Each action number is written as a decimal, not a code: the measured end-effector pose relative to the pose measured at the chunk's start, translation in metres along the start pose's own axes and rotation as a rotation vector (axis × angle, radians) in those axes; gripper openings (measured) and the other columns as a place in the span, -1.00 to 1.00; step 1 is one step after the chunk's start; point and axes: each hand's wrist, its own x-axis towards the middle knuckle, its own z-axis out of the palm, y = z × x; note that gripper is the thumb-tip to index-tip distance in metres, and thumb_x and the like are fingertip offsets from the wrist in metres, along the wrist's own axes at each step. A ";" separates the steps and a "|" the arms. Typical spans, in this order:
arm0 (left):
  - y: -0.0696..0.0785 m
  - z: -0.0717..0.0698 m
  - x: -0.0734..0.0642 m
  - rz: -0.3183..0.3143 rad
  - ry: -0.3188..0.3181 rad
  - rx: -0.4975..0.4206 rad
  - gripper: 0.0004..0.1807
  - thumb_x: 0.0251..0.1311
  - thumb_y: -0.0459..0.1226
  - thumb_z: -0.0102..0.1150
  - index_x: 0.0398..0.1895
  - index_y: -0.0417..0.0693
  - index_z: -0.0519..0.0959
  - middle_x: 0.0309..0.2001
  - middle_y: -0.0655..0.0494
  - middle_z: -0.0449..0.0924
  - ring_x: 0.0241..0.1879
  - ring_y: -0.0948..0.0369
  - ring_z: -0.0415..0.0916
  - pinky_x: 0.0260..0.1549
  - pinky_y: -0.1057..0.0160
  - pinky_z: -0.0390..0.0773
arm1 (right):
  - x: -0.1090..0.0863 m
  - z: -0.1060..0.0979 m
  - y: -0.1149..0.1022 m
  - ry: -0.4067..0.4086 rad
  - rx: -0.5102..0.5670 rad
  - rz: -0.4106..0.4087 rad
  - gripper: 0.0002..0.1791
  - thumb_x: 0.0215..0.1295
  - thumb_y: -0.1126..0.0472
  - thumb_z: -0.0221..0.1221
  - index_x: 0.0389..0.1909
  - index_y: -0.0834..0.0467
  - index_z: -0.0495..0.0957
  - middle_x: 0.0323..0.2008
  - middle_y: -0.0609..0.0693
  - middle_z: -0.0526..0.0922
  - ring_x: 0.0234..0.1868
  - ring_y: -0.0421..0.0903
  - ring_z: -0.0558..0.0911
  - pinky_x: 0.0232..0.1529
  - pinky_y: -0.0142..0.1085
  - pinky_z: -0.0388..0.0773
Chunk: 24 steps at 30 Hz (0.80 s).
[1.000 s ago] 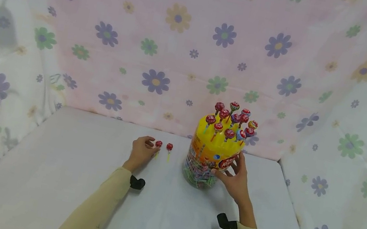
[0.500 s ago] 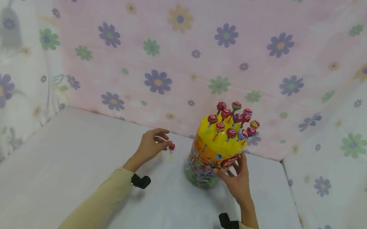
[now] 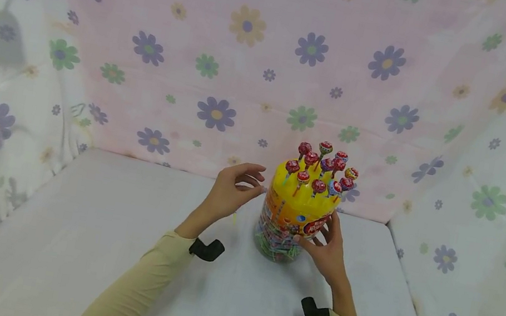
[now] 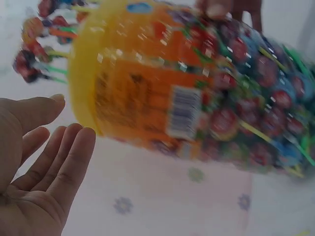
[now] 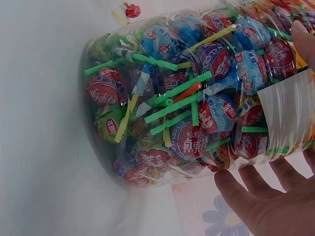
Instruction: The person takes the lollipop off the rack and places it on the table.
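A clear candy jar with a yellow lid stands upright on the white table, packed with wrapped lollipops; several more lollipops stick up out of the lid. My right hand grips the jar's right side, thumb in front and fingers around it, as the right wrist view also shows. On the other side my left hand is raised close by the lid's left edge. Its fingers are loosely extended and hold nothing in the left wrist view. A red lollipop lies on the table, mostly hidden by my left hand in the head view.
The white table reaches back to a flower-printed cloth, and similar cloth hangs at both sides. A yellow lollipop stick shows beside the red lollipop in the right wrist view.
My left hand has moved right and up from beside the loose lollipops on the table to the jar's lid, now covering them. The right hand keeps its hold; the jar stays put.
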 end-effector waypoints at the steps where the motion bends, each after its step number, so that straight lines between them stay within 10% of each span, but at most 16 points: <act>1: 0.005 0.001 0.001 0.015 -0.006 -0.005 -0.56 0.23 -0.45 0.36 0.20 -0.24 0.58 -0.06 -0.21 0.65 -0.12 -0.02 0.70 -0.09 0.21 0.74 | 0.000 0.000 0.000 0.000 0.002 -0.002 0.13 0.25 0.32 0.40 0.65 0.02 -0.17 0.58 0.21 0.06 0.52 0.34 0.18 0.43 0.27 0.25; 17: 0.032 0.022 0.020 0.090 -0.039 -0.178 -0.56 0.28 -0.51 0.27 0.23 -0.35 0.52 0.09 -0.25 0.61 0.09 -0.07 0.61 0.11 0.17 0.66 | 0.014 -0.002 0.033 0.030 0.000 -0.009 0.16 0.25 0.29 0.41 0.65 -0.15 -0.19 0.59 0.08 0.07 0.53 0.27 0.20 0.44 0.24 0.26; 24: 0.037 0.029 0.020 0.112 -0.029 -0.163 -0.58 0.29 -0.49 0.25 0.21 -0.35 0.53 0.08 -0.25 0.62 0.09 -0.06 0.61 0.14 0.16 0.64 | 0.006 0.000 0.014 0.017 0.021 -0.003 0.15 0.24 0.32 0.40 0.65 0.00 -0.18 0.59 0.18 0.05 0.53 0.32 0.18 0.44 0.26 0.24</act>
